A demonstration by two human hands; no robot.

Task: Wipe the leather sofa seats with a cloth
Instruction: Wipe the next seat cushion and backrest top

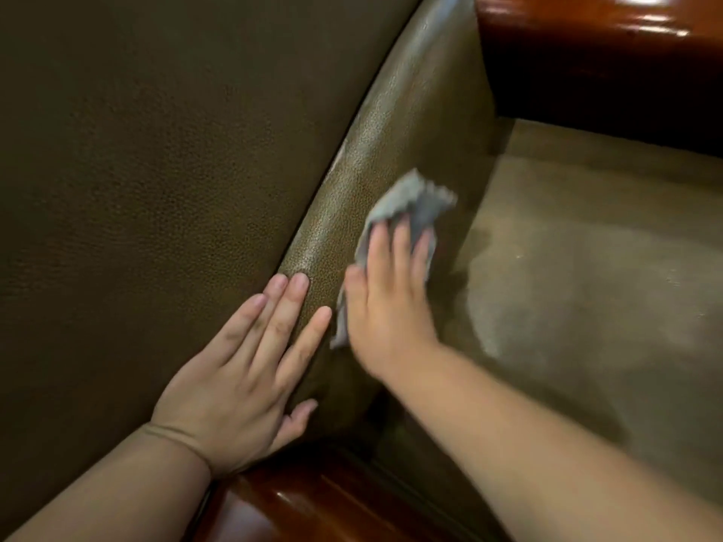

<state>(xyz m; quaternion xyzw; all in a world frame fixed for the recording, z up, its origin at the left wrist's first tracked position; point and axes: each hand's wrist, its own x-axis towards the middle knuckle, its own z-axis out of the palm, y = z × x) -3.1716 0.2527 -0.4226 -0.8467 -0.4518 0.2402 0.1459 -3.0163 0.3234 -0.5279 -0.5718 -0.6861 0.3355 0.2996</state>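
Two hands on olive leather sofa seat (156, 150): left hand (242, 369) flat, fingers straight; right hand (387, 299) pressing grey cloth (410, 205), fingers extended.

A single head-worn wide-angle camera looks steeply down and forward, close over the sofa seat (137, 170), which fills the left of the frame. Both forearms enter from the bottom edge, the carpet floor (587, 287) lying at right, wooden trim (587, 52) upper right.
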